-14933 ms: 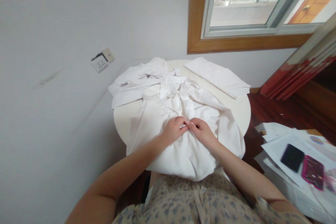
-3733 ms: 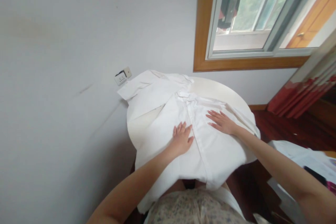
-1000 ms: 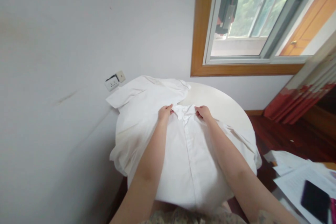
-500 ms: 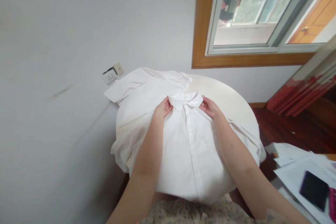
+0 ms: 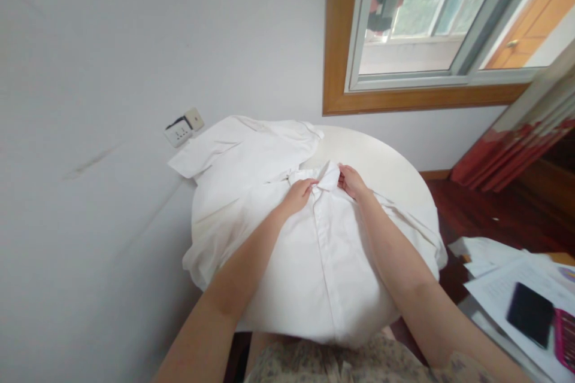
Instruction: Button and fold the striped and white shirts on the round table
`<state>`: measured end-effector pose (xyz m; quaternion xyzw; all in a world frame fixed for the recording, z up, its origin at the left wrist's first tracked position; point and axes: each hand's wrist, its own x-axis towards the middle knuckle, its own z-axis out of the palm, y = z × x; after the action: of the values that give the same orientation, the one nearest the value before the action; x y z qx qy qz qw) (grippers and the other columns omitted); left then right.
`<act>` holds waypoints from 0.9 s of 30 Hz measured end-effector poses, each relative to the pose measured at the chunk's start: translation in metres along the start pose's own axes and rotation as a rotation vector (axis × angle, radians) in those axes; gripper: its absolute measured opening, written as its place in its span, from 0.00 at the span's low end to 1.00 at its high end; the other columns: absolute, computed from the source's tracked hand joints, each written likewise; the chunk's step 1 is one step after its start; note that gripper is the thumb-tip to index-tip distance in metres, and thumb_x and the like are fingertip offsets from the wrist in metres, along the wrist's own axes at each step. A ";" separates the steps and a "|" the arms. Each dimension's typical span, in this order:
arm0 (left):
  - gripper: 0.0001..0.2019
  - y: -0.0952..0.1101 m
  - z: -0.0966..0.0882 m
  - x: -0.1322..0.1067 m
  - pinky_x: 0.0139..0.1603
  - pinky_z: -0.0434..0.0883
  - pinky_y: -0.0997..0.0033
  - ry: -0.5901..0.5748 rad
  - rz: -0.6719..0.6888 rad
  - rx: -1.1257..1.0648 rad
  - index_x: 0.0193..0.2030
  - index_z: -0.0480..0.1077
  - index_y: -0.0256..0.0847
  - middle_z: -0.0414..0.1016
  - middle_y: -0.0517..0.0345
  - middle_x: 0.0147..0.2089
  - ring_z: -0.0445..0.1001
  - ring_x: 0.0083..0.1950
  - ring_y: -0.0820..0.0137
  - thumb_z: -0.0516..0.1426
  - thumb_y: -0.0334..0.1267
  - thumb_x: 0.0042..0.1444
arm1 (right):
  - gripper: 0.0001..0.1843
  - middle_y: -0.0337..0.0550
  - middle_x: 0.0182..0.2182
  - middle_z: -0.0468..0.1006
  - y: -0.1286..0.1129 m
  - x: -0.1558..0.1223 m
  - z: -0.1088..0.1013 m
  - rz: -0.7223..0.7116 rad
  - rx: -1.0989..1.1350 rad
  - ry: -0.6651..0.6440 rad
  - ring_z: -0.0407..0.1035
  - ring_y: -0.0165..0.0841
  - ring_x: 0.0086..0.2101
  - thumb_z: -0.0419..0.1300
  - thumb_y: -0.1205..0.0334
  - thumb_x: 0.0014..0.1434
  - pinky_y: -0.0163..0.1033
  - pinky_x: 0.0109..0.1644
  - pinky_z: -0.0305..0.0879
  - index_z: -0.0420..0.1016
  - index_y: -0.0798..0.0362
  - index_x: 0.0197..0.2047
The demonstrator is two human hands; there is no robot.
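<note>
A white collared shirt (image 5: pixel 296 263) lies front side up over the round table, its button placket running down toward my body. My left hand (image 5: pixel 298 196) pinches the collar near its front opening, at the top of the placket. On the other side my right hand (image 5: pixel 351 181) grips the right part of the collar, its fingers partly hidden behind the fabric. Another spread of white cloth with a short sleeve (image 5: pixel 251 143) lies behind and to the left; I cannot tell whether it is a separate garment.
The white round table (image 5: pixel 381 152) stands against the wall below a wood-framed window (image 5: pixel 341 30). A wall socket (image 5: pixel 178 131) is at the left. Papers (image 5: pixel 489 278), a black phone (image 5: pixel 530 314) and a pink object (image 5: pixel 565 338) lie at the lower right. A curtain (image 5: pixel 498 149) hangs at the right.
My left hand has moved right, from the left end of the collar to its front opening. My right hand stays at the right side of the collar. The view has shifted slightly.
</note>
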<state>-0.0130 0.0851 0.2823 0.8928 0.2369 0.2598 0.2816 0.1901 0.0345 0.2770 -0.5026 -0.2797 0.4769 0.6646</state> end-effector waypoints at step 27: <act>0.12 0.054 -0.025 -0.040 0.58 0.60 0.61 -0.314 0.347 0.289 0.38 0.73 0.40 0.74 0.51 0.40 0.68 0.47 0.65 0.49 0.35 0.62 | 0.15 0.37 0.22 0.73 0.008 0.025 -0.011 0.060 0.183 0.051 0.71 0.31 0.26 0.47 0.56 0.66 0.38 0.38 0.72 0.67 0.52 0.31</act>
<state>-0.0429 0.0320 0.3202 0.9803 0.0687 0.1261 0.1357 0.2061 0.0533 0.2632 -0.4600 -0.2024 0.5072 0.7001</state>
